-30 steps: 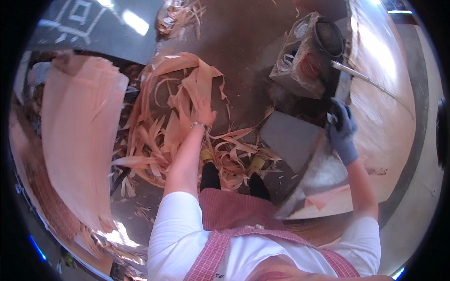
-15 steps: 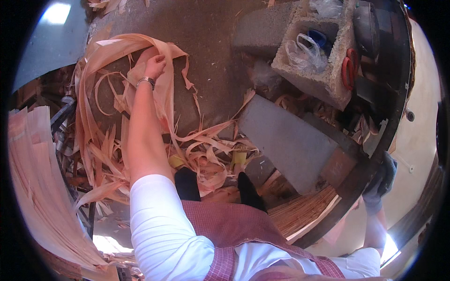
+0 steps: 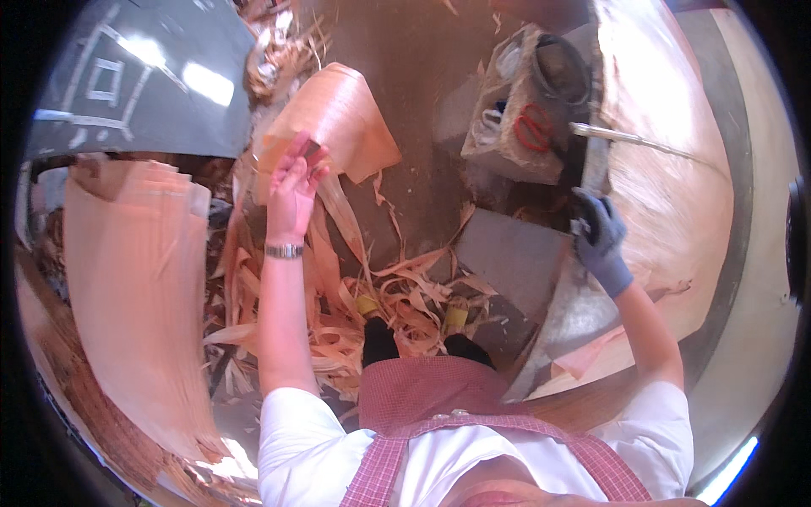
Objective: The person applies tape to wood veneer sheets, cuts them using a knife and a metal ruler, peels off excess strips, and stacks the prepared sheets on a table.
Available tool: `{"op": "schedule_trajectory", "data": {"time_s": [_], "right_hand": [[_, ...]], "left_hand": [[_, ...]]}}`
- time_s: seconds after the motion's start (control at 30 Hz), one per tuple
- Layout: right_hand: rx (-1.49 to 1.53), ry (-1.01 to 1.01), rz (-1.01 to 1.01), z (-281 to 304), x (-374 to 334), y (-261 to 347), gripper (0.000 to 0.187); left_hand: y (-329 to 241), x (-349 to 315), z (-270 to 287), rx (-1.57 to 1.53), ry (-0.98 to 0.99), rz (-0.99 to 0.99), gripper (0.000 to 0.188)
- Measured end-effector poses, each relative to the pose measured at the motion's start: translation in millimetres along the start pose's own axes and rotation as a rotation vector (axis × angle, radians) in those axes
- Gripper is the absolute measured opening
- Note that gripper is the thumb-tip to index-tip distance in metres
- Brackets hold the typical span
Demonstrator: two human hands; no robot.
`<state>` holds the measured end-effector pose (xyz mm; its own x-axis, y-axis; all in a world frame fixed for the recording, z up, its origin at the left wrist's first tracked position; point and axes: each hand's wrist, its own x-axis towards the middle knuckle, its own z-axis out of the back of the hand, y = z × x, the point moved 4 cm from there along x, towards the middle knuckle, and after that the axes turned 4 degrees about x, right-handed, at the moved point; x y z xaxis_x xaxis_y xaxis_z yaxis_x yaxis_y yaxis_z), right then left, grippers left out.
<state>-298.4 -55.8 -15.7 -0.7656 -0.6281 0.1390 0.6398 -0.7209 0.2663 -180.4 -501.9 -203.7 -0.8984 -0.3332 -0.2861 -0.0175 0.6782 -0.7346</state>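
Note:
My left hand (image 3: 294, 184), bare and with a metal watch on the wrist, reaches out over a wide, curling sheet of pale wood veneer (image 3: 342, 114). Its fingers look apart, though slightly blurred, and they overlap the sheet's near edge. My right hand (image 3: 601, 241) wears a grey glove. It is curled at the near-side edge of the worktable at right, beside a broad veneer sheet (image 3: 667, 194) spread there. Something dark with a small bright spot shows at its fingers; I cannot make out what it is.
A tall veneer stack (image 3: 139, 287) stands at left, below a dark grey panel (image 3: 160, 76). Veneer scraps (image 3: 414, 296) lie round my feet. A concrete block (image 3: 541, 160) holds plastic bags, with red-handled scissors (image 3: 532, 127) on it. A pale stick (image 3: 625, 133) crosses the worktable.
My view has swung to the right. The strips under my left hand have given way to a wide curling sheet, and its fingers have spread. My right hand has moved forward along the table edge.

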Motion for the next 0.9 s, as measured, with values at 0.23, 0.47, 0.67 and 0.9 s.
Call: {"op": "schedule_trajectory", "data": {"time_s": [0.23, 0.47, 0.67, 0.9], "right_hand": [[0.083, -0.05, -0.002, 21, -16, -8, 0.042], [0.914, -0.327, 0.024, 128, -46, 174, 0.069], [0.559, -0.603, 0.145, 213, -66, 156, 0.032], [-0.163, -0.717, 0.457, 389, -84, 157, 0.013]], "left_hand": [[-129, -144, -195, 0.017, 0.206, -0.218, 0.054], [-188, -298, -367, 0.161, 0.311, -0.414, 0.061], [-232, -404, -446, 0.27, 0.303, -0.589, 0.061], [-245, -456, -443, 1.415, -0.301, -0.638, 0.067]]}}
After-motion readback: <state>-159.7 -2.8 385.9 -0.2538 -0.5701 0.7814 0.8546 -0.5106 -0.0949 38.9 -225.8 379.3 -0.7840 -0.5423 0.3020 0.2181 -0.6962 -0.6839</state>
